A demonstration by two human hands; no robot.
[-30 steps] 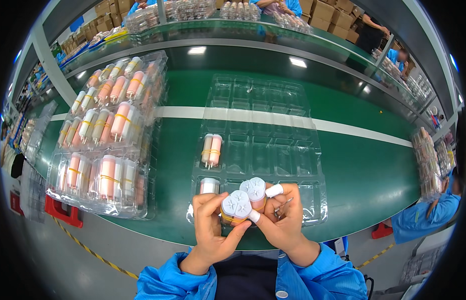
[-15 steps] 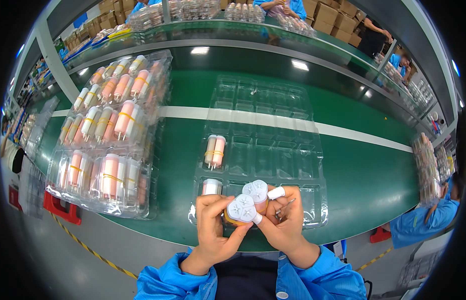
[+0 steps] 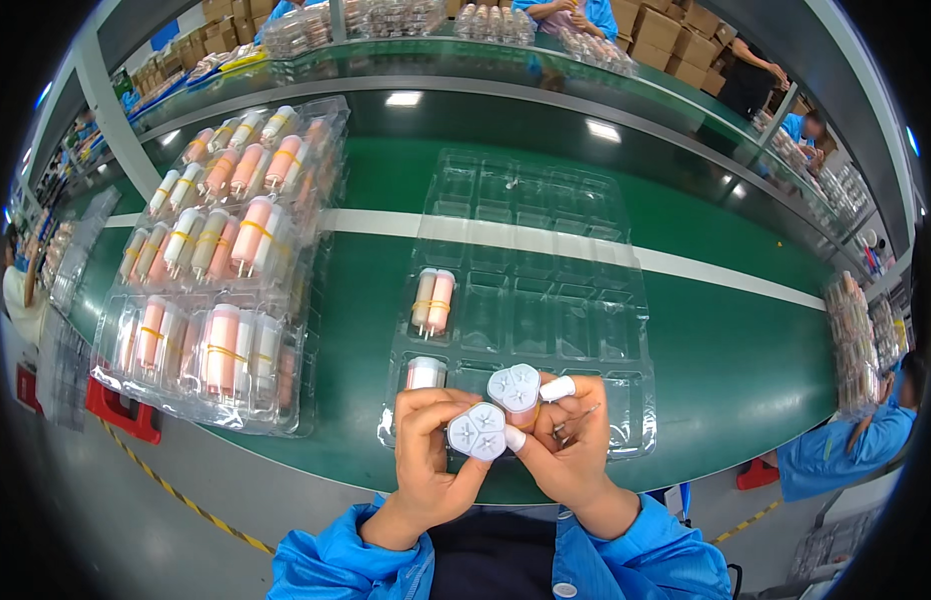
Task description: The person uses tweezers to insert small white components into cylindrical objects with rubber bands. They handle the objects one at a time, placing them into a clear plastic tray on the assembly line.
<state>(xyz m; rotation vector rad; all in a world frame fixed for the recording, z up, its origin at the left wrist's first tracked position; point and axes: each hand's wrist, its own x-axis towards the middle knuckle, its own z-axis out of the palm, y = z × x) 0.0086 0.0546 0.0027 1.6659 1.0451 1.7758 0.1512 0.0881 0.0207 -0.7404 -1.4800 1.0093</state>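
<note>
My left hand [image 3: 424,452] is closed round a tube bundle [image 3: 477,432], its pale three-lobed end face turned up. Between the thumb and fingers of my right hand [image 3: 574,448] is a second tube bundle [image 3: 514,388], with pinkish sides and a similar three-lobed end. White covers sit on my right thumb and a fingertip. The two bundles are side by side, close together. Beneath and beyond my hands lies a clear plastic tray [image 3: 526,318] with many pockets. A banded pink and beige tube bundle [image 3: 434,302] fills one left-hand pocket; a paler bundle [image 3: 426,373] sits nearer my left hand.
Stacked clear trays of banded pink, white and grey tubes [image 3: 224,250] stand on the left of the green table [image 3: 726,340]. More stacked tubes [image 3: 854,345] are at the far right, beside a person in blue [image 3: 846,445]. Other people work across the bench.
The two tube bundles have drawn slightly apart. The left one now faces up more squarely, while the right one has shifted a little to the right. Both hands keep their hold.
</note>
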